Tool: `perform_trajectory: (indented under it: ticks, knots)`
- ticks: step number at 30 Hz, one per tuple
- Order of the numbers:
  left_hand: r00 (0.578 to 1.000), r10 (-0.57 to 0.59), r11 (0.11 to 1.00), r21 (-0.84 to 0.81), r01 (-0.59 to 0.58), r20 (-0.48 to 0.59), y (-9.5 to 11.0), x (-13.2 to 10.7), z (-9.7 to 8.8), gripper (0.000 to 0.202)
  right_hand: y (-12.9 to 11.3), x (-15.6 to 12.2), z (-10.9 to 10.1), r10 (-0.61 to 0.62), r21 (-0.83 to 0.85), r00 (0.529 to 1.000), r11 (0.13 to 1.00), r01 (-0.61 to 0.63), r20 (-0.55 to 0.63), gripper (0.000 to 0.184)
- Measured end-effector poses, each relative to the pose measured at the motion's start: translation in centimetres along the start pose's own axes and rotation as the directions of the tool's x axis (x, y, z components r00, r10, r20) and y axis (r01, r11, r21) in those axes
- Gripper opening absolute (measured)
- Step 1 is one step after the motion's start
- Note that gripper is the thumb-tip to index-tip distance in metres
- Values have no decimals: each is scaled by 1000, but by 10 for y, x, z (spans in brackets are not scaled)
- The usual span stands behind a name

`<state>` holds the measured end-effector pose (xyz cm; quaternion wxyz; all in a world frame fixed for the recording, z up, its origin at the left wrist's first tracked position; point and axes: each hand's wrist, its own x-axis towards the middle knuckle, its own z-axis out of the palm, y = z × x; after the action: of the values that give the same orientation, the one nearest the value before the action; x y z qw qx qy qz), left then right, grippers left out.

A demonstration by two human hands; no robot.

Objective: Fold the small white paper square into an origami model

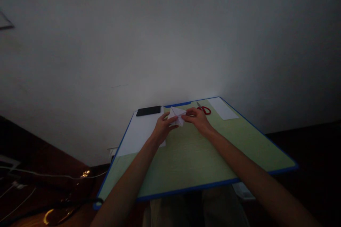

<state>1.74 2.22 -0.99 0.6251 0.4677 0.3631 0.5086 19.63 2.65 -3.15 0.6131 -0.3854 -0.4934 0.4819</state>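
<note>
Folded white paper shape (177,116) sits pinched between both hands at the far side of the green board with blue edges (202,156). Left hand (163,127) holds its left side, right hand (197,117) its right. Red-handled scissors (204,110) lie just beside the right hand, and a black phone (148,111) lies near the left.

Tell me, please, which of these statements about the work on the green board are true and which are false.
1. Both the left hand and the right hand hold the folded white paper. True.
2. The scissors have blue handles. False: the scissors have red handles.
3. A black phone lies at the far left corner of the green board. True.
4. The scissors lie beside the left hand. False: they lie beside the right hand.
</note>
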Motion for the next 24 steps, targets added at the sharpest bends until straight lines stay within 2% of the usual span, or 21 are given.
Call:
perform_trajectory:
  ticks: [2,5,8,9,11,14,17,24]
  knots:
    - [999,43,999,8,-43,-24,-2,-1,2,48,-1,-2,2,19,2,1000,1000,-19,21,45]
    - [994,90,994,71,-85,-69,-4,0,2,46,-3,-4,2,20,-79,998,997,-15,66,43]
    - [989,121,984,145,-107,-91,-7,3,0,47,-9,-7,0,-119,-239,988,961,139,96,41]
    - [987,128,979,169,-111,-93,-7,4,-2,46,-12,-8,-1,-203,-300,973,926,228,114,42]
    - [986,140,970,213,-119,-90,-8,6,-4,44,-17,-10,-4,-363,-406,908,813,418,207,42]
    - [987,150,960,248,-130,-65,-9,6,-7,43,-23,-10,-10,-432,-447,826,697,560,362,34]
    - [989,141,961,247,-126,-42,-9,6,-7,41,-22,-9,-15,-429,-452,803,669,590,414,34]
    - [994,91,977,198,-78,-59,-6,6,-6,43,-18,-8,-15,-468,-466,780,626,625,416,23]
